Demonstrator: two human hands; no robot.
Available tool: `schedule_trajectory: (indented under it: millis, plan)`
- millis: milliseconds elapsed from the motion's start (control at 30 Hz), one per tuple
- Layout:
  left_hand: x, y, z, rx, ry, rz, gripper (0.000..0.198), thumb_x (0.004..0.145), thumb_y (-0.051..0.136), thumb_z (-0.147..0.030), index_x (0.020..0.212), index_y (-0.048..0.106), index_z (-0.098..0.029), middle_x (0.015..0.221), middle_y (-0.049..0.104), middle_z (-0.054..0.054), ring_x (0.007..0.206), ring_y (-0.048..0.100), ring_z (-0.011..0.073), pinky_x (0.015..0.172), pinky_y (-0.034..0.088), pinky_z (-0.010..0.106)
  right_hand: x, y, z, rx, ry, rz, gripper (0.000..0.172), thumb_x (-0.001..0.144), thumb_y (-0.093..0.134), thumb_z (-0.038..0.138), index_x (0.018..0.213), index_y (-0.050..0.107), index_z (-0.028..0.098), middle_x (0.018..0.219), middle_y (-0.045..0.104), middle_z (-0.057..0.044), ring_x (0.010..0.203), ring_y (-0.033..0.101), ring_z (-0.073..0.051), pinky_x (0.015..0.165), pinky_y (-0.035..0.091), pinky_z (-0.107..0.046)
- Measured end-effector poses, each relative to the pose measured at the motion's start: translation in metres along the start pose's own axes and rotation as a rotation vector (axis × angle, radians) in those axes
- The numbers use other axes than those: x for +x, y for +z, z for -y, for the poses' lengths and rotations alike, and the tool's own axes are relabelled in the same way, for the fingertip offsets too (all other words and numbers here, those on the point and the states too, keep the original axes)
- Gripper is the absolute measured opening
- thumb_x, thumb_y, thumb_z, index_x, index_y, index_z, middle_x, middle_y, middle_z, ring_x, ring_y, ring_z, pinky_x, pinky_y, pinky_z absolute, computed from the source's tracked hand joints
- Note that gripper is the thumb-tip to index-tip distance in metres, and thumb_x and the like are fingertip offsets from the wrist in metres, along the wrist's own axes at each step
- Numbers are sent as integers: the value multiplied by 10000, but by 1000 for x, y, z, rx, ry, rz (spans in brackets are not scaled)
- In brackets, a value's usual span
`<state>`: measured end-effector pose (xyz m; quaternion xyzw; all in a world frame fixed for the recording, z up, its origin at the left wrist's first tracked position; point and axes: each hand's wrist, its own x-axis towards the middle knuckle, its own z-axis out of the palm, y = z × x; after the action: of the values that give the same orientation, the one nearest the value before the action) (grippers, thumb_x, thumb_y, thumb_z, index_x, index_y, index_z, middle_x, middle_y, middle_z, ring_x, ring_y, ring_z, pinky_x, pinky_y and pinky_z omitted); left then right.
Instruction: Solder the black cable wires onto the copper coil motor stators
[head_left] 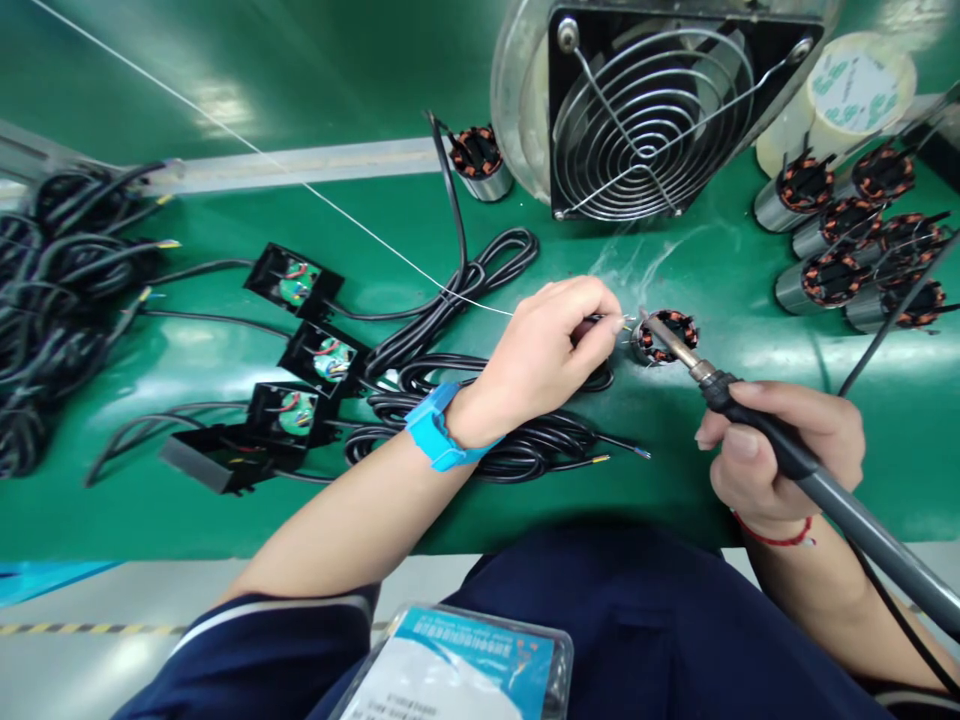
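My right hand (787, 450) grips a soldering iron (765, 425) by its dark handle. The iron's tip rests on the near side of a motor stator (667, 338), a metal cylinder with copper windings, and smoke rises there. My left hand (559, 345), its fingers pinched together just left of the stator, holds the end of a black cable (592, 322) whose thin bare wires reach toward the stator. A thin silvery solder wire (405, 258) runs from the upper left into the same hand; its end is hard to make out.
A fan with a wire guard (643, 150) stands behind the stator. Several more stators (832, 275) are grouped at the right, beside a tape roll (855, 90). Coiled black cables (525, 450) and open black boxes with circuit boards (296, 285) lie left; more cables (67, 300) pile up farther left.
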<state>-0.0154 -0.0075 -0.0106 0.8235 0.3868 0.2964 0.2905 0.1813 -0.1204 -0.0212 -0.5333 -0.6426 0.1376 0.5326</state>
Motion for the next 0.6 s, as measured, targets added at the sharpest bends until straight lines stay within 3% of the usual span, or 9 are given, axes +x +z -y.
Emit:
schedule_trajectory:
  millis: [233,467,600]
  plan:
    - [0,0,0,-14,4,-4,146,912,510,-157,774,549,-187,724,592,-3,701,546,128,703,443,271,-2,-1,-1,-41,6,43,233,887,719,371,1092,717,260,831,750,-11,588,688,-157,549,598,-307]
    - [0,1,2,-7,10,-15,144,908,516,-152,772,550,-187,723,595,-5,695,542,126,695,434,268,6,7,-2,-16,-43,-40,302,931,664,332,1231,671,297,800,728,-3,577,667,-144,536,586,-286]
    - [1,1,2,2,13,-15,145,913,522,-170,773,553,-186,723,595,-2,691,538,128,691,434,267,8,12,-7,5,-17,38,455,934,660,295,1371,560,373,918,749,9,715,736,-173,614,629,-311]
